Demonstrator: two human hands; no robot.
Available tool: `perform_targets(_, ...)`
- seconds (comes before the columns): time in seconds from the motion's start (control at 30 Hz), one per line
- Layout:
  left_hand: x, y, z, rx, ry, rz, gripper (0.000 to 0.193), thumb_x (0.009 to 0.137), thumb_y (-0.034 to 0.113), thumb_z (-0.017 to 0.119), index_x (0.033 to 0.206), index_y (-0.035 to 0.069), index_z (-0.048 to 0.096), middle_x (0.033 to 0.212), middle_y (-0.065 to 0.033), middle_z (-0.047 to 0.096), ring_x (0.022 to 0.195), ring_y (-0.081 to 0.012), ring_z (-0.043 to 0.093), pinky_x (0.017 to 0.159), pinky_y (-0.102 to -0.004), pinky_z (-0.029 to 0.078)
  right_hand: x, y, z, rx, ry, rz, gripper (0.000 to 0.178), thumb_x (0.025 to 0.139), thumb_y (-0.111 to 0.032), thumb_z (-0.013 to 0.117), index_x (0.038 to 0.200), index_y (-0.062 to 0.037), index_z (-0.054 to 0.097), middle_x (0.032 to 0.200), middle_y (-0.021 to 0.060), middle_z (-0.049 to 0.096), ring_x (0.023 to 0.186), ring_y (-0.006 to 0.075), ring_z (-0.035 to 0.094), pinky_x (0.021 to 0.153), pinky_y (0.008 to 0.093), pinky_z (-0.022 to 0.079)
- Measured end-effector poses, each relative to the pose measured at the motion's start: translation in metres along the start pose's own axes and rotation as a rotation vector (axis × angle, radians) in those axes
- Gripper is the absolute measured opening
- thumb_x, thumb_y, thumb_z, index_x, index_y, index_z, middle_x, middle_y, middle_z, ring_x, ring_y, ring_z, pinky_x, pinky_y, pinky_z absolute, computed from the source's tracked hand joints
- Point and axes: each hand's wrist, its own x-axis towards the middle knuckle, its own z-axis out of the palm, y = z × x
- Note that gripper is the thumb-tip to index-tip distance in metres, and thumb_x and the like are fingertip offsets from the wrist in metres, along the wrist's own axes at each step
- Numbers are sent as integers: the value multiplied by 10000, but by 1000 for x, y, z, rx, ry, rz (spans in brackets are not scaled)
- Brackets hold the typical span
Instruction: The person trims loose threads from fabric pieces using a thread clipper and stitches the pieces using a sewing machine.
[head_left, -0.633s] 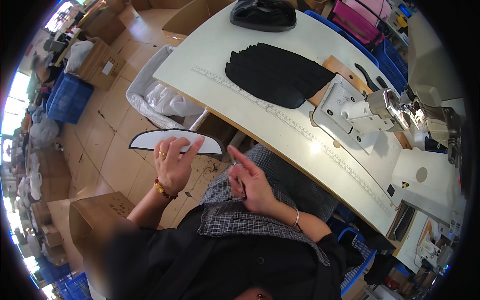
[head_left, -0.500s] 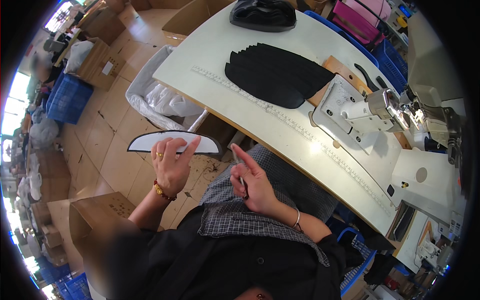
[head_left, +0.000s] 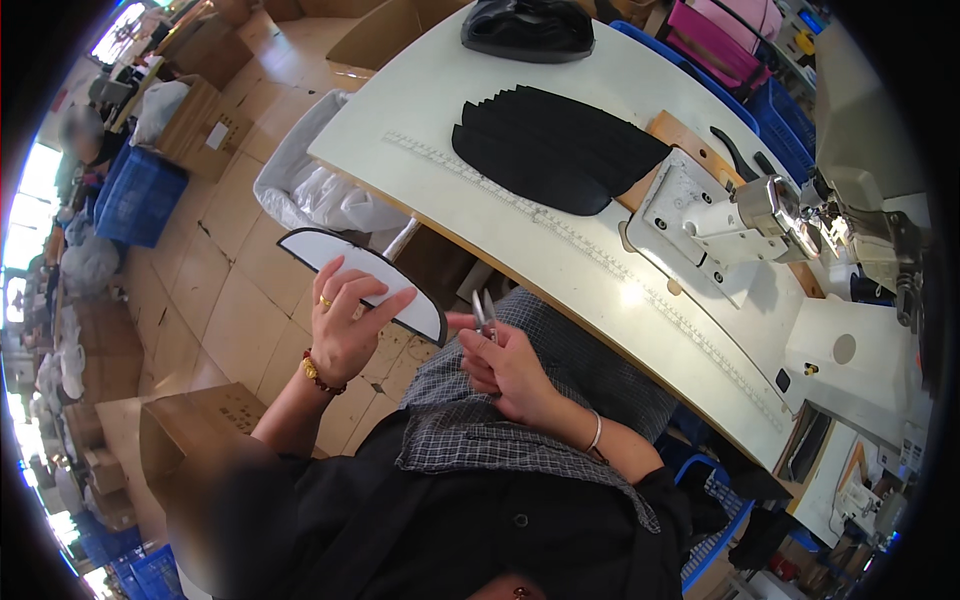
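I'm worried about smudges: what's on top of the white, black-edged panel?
The left hand has its fingers across the face of the white panel, covering part of that face and its lower edge. The panel's far side is turned away, so anything there cannot be seen.

The left hand's (head_left: pixel 343 330) thumb (head_left: pixel 388 310) stands apart below its bent fingers (head_left: pixel 352 291); the right hand (head_left: pixel 512 378) curls, forefinger (head_left: pixel 459 321) pointing towards that thumb.

White panel (head_left: pixel 368 268) — black-edged, tilted, silver snips (head_left: pixel 486 320)
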Motion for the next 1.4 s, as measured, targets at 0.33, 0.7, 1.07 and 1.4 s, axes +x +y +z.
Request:
perform_targets(0.33, 0, 12, 15, -110, -20, 56, 366, 610, 6, 638, 909, 183, 753, 919, -23, 519, 905, -189, 550, 1048, -509, 337, 5, 5, 11, -184, 58, -86, 145, 917, -176, 618, 842, -91, 527, 576, -84, 357, 428, 10, 280, 389, 196, 209)
perform_targets(0.7, -14, 36, 36, -1383, 176, -1054, 335, 963, 93, 463, 1272, -5, 377, 1115, -65, 527, 964, -121, 536, 830, -267, 461, 6, 8, 13, -517, 63, -253, 235, 973, -202, 518, 1167, -70, 517, 731, -36, 486, 555, 23, 384, 468, 180, 294)
perform_targets(1.07, 2, 23, 34, -1298, 89, -901, 399, 957, 59, 450, 1332, -1, 327, 1159, -68, 493, 1052, -123, 474, 929, -273, 391, -11, -2, 3, -200, -164, -111, 484, 984, -160, 437, 1449, -124, 308, 823, 5, 527, 555, 60, 404, 490, 201, 340)
perform_targets(1.4, 1, 22, 31, -1286, 4, -871, 453, 944, 31, 438, 1372, 6, 291, 1213, -75, 482, 1075, -122, 476, 933, -275, 394, -3, 6, -3, -135, -143, -124, 480, 987, -130, 440, 1452, -158, 324, 746, -1, 490, 526, 58, 368, 477, 203, 335)
